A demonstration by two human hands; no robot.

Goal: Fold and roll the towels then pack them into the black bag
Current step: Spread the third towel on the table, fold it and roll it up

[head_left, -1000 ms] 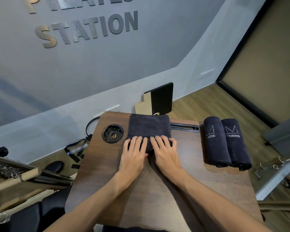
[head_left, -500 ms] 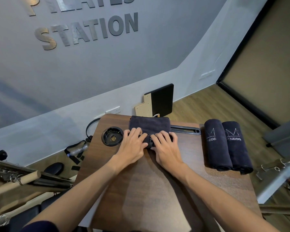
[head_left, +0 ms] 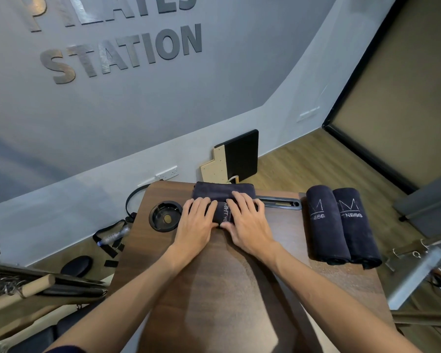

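A person's left hand (head_left: 197,220) and right hand (head_left: 247,220) rest side by side on a dark towel (head_left: 223,193) at the far edge of a wooden desk (head_left: 227,289), fingers (head_left: 242,203) slightly spread and pressed flat over the part-formed roll. Two finished rolls (head_left: 341,225) lie touching at the right edge; the black bag is not in view. Uneven pressure between the hands could skew or loosen the roll, and pushing farther could send the towel's flat end off the desk's back edge.
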